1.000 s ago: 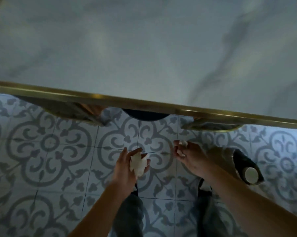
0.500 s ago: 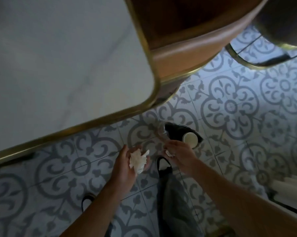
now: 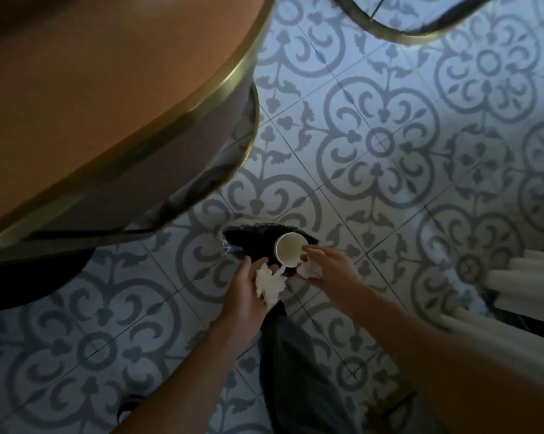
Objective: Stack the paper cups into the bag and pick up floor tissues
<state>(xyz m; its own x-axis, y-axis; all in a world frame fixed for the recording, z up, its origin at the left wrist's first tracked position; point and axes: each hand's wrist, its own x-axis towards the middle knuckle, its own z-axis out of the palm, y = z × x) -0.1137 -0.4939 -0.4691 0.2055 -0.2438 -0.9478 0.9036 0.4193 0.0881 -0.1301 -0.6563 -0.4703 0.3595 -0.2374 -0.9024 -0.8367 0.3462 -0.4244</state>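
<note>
A black bag (image 3: 251, 242) lies open on the patterned floor near the middle of the view, with a white paper cup (image 3: 290, 248) standing in its mouth. My left hand (image 3: 248, 292) holds a crumpled white tissue (image 3: 269, 285) just below the bag's opening. My right hand (image 3: 330, 270) grips a smaller crumpled tissue (image 3: 309, 270) and its fingers touch the cup's right rim.
A brown chair seat with a gold rim (image 3: 226, 83) fills the upper left. Another gold chair frame (image 3: 399, 36) curves across the top. A white ribbed thing (image 3: 521, 277) sits at the right edge. My dark trouser leg (image 3: 295, 364) hangs below the hands.
The view has swung from the marble table to the chair and the floor. Both hands, each holding a tissue, have moved to the bag's opening; the right hand now touches the cup.
</note>
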